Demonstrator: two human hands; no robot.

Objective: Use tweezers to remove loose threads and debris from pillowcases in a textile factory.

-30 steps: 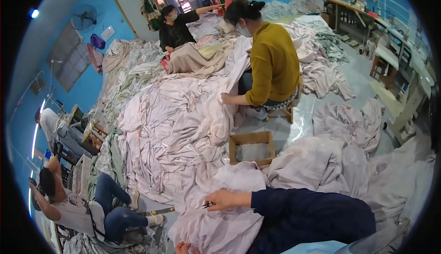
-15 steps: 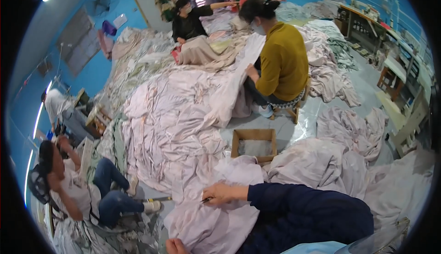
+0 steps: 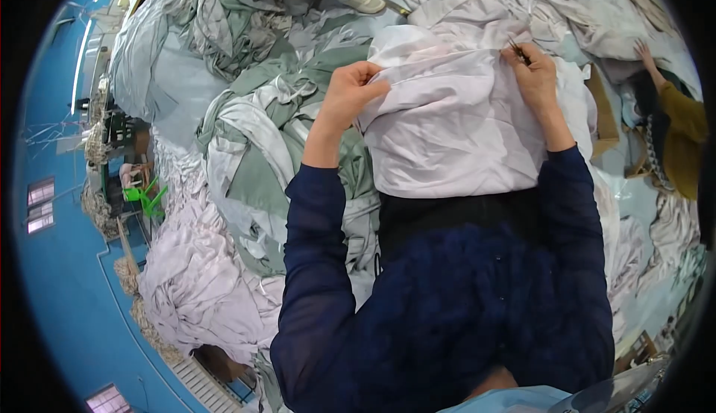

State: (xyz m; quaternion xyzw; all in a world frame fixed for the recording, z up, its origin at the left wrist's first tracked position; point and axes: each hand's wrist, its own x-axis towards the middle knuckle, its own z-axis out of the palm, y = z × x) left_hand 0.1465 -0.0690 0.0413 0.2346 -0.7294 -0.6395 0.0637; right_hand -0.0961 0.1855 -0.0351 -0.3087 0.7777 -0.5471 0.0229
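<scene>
A pale pinkish-white cloth [image 3: 455, 137] is draped across my lap, with its far part stretched between my two hands. My left hand [image 3: 350, 96] pinches the cloth's edge on the left, thumb against fingers. On the right, my right hand [image 3: 533, 77] is closed around small dark thread snips [image 3: 520, 54], whose pointed blades stick out past the fingers. Its fingertips also touch the cloth's far edge. Whether the blades are apart is too small to tell.
Green and white cloth [image 3: 261, 159] is heaped at my left, with a pinkish pile [image 3: 205, 271] nearer. More pale fabric [image 3: 477, 2] lies ahead. A cardboard box [image 3: 603, 111] stands to the right, near a person in a mustard top [image 3: 682, 137]. Another person's shoe [image 3: 363, 0] is ahead.
The view has swung down and left onto my lap. My left hand has come up to the cloth's far edge, and my right hand, still with the snips, is apart from it on the right.
</scene>
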